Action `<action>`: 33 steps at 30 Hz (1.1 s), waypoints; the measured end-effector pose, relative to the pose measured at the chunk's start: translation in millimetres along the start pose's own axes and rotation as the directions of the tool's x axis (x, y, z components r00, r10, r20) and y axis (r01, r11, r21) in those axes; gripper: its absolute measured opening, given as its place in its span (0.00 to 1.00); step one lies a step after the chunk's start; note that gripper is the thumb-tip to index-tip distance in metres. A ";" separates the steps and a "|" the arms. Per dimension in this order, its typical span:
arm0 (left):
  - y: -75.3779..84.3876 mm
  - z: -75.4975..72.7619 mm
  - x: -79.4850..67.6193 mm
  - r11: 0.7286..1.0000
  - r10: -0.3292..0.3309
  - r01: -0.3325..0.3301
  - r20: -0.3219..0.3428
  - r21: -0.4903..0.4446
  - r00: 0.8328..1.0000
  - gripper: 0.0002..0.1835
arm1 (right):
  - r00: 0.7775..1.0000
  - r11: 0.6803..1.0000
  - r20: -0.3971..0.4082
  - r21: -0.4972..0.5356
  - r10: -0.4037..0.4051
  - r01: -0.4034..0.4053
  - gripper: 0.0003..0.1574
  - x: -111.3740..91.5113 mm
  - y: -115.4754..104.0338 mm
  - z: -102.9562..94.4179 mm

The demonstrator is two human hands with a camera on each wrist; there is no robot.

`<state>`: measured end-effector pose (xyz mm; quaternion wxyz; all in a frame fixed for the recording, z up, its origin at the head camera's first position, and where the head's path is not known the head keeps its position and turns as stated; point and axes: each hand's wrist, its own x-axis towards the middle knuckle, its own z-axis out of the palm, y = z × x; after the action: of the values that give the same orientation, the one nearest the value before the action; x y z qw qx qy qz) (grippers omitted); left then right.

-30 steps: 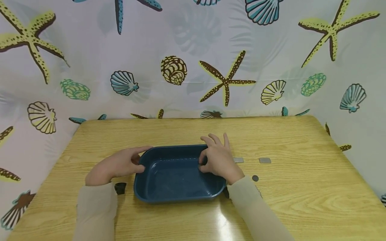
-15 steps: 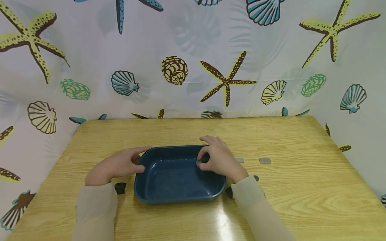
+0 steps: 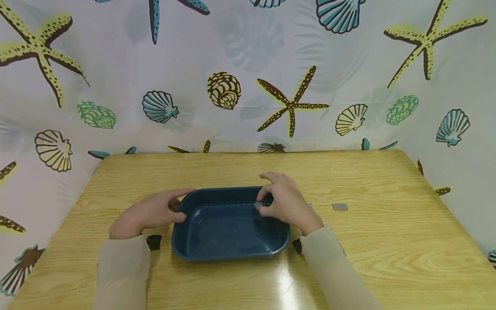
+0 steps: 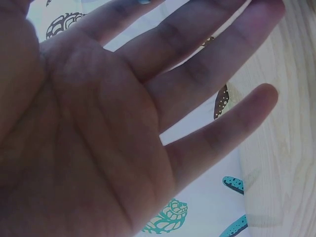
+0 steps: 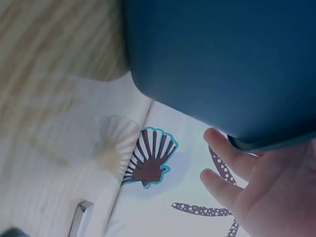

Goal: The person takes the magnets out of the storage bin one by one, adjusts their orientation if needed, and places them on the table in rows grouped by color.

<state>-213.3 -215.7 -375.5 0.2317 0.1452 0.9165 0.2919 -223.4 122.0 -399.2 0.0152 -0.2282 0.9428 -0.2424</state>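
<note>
A deep dark-blue rectangular tray [image 3: 228,237] sits on the table. My left hand [image 3: 147,213] holds its left end, thumb over the rim and index finger along the back corner. In the left wrist view the other fingers of the left hand [image 4: 163,89] reach out fairly straight. Over the tray's back right part, my right hand [image 3: 284,204] pinches a small grey flat piece [image 3: 258,205] between thumb and index finger. The right wrist view has the tray's outer wall [image 5: 222,64] beside the right hand [image 5: 276,187], but not the pinched piece.
Right of the tray lies a grey rectangular plate [image 3: 340,207]; another plate [image 3: 310,206] is partly behind the right hand. A black object [image 3: 154,242] shows by each wrist. The wooden table [image 3: 387,241] ends at a shell-patterned cloth [image 3: 240,129].
The right hand has shifted slightly right, its spread fingers have drawn together, and the grey piece has come into sight. Its forearm now covers a dark disc on the table. The left hand stays put.
</note>
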 end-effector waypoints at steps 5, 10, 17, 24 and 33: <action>0.0 0.3 0.0 1.000 0.001 -0.001 0.002 -0.006 1.000 0.43 | 1.000 1.000 -0.008 0.000 0.014 -0.014 0.05 -2.6 0.1 -4.5; 0.9 0.4 -0.6 1.000 0.011 -0.011 0.000 -0.009 1.000 0.43 | 1.000 1.000 -0.010 -0.001 0.021 -0.021 0.05 -3.9 1.6 -6.4; 0.5 0.6 -0.5 1.000 0.021 -0.021 -0.004 0.002 1.000 0.43 | 1.000 0.999 -0.014 -0.021 0.028 -0.028 0.06 -5.6 2.6 -9.6; 1.3 -0.2 -0.4 1.000 0.015 -0.015 -0.005 0.001 1.000 0.43 | 1.000 0.999 -0.018 -0.033 0.024 -0.024 0.06 -7.0 6.3 -10.6; 1.2 -0.3 -0.2 1.000 0.015 -0.015 0.000 -0.009 1.000 0.43 | 0.999 0.998 -0.002 -0.038 0.043 -0.043 0.06 -11.7 11.5 -16.0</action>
<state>-213.1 -215.0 -374.4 0.2300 0.1511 0.9141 0.2980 -220.0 143.3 -391.3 0.0157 -0.2081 0.9519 -0.2243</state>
